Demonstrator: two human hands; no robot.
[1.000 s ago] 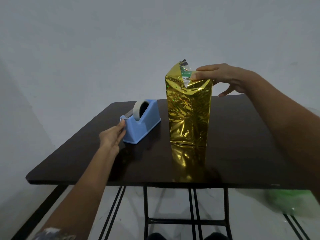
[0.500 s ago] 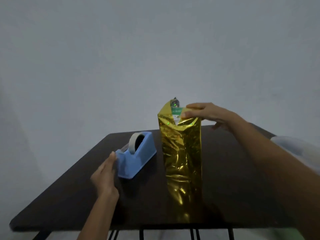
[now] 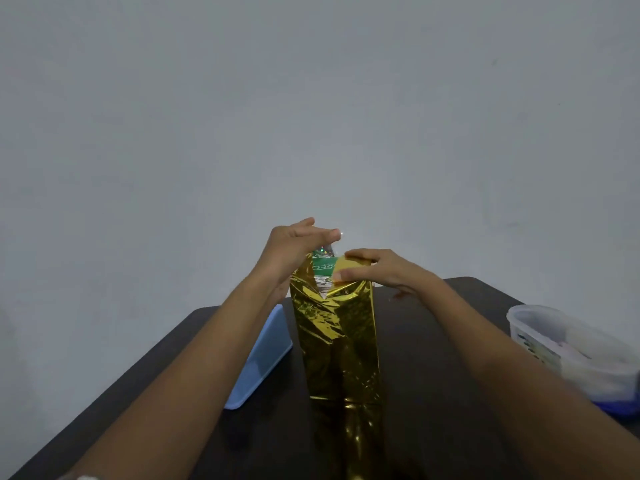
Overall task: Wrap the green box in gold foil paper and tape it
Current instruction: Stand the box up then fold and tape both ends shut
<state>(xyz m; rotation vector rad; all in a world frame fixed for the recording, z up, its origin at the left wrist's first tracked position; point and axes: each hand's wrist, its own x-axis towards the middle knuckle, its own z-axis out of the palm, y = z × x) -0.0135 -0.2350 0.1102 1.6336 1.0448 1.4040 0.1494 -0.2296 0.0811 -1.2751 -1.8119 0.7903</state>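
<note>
Head view: green box (image 3: pixel 323 267) stands upright mid-table (image 3: pixel 450 341), wrapped in gold foil paper (image 3: pixel 335 334) with the top end not closed, green face showing. Right hand (image 3: pixel 382 271) is at the box's top right, thumb and fingers pinching a folded foil flap against it. Left hand (image 3: pixel 296 252) is at the top left edge, fingers reaching over the opening; can't tell if it holds anything. Blue tape dispenser (image 3: pixel 265 358) just left of the box, plastic tub (image 3: pixel 568 351) far right.
</note>
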